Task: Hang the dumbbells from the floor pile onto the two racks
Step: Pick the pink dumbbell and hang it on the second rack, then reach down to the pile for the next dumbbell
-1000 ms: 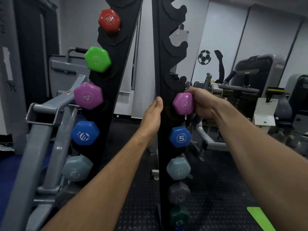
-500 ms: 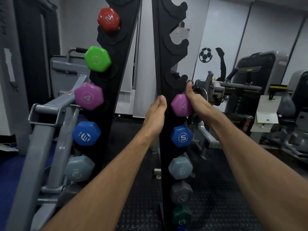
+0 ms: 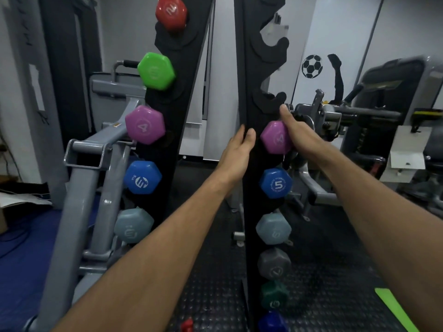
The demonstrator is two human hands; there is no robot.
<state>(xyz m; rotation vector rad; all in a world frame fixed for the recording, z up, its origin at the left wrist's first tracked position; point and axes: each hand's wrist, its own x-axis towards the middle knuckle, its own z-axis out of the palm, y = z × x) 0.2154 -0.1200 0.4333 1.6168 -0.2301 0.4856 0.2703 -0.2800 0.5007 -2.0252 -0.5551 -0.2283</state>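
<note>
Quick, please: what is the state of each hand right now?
Left hand: open, straight fingers resting on the black right rack.
Right hand: open, fingers lying against the purple hexagonal dumbbell, no grip.

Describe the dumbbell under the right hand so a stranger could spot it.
Find the right-hand black rack. Its topmost hung weight is the purple dumbbell marked 4, directly above the blue 5 dumbbell. Only this purple one has the right hand resting on it.
</note>
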